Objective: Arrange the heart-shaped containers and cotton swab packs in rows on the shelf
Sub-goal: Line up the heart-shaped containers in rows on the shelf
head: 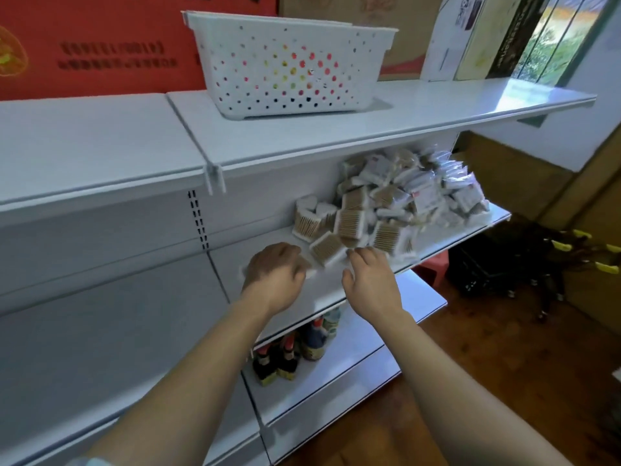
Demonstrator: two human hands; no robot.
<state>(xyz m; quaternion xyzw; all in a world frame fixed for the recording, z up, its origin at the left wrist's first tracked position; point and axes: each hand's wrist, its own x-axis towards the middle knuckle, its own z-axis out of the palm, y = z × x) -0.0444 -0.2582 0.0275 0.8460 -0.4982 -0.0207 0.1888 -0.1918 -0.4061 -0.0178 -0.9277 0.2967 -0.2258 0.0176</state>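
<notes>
Both hands are held over the shelf (pixel 322 290): the left hand (pixel 274 277) is curled on something white, unclear what; the right hand (pixel 369 280) is spread, fingertips at a swab pack (pixel 327 248). Just beyond, heart-shaped containers (pixel 307 218) and heaped packs (pixel 420 193) are seen. Light, slippery wrappers are judged best gripped by the sides. Bare shelf lies leftward; the front edge is close.
</notes>
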